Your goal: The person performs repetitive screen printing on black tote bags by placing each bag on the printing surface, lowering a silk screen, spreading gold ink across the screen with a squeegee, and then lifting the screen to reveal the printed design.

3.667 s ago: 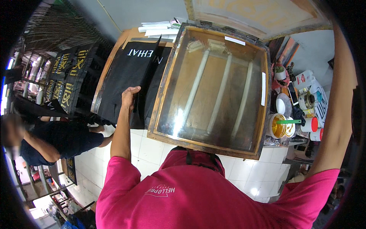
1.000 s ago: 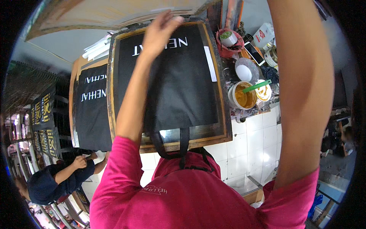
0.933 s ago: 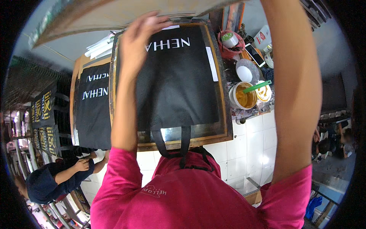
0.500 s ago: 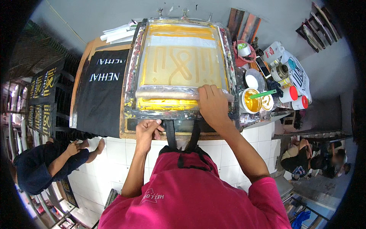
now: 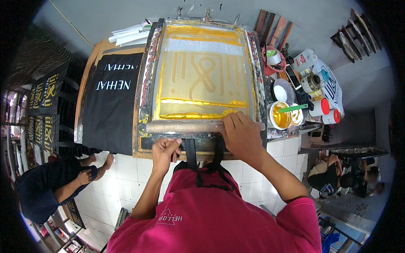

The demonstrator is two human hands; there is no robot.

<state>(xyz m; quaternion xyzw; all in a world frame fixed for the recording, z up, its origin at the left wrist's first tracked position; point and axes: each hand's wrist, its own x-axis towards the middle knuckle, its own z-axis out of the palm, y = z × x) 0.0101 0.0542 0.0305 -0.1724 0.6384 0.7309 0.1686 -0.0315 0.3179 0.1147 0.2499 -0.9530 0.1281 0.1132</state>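
My right hand [image 5: 242,135] is closed over the right part of a long squeegee [image 5: 181,127], which lies across the near edge of a silk-screen frame [image 5: 258,84]. The mesh [image 5: 168,92] carries a looping letter-like stencil. Two thick lines of yellow ink [image 5: 198,115] lie on the mesh between the stencil and the squeegee. My left hand [image 5: 166,154] has its fingers curled at the frame's near edge, the thumb against it. Two black straps [image 5: 190,156] come out from beneath the frame between my hands.
Black printed fabric [image 5: 107,114] lies on the board to the left. At right stand a tub of yellow ink [image 5: 276,120] with a green-handled spatula [image 5: 293,108], red-lidded jars [image 5: 319,106] and a phone [image 5: 293,78]. Another person [image 5: 50,189] sits at far left; more people [image 5: 327,175] are at right.
My right hand has drawn the squeegee toward me onto the frame's near edge, uncovering the yellow ink lines on the mesh. My left hand stays at the edge.
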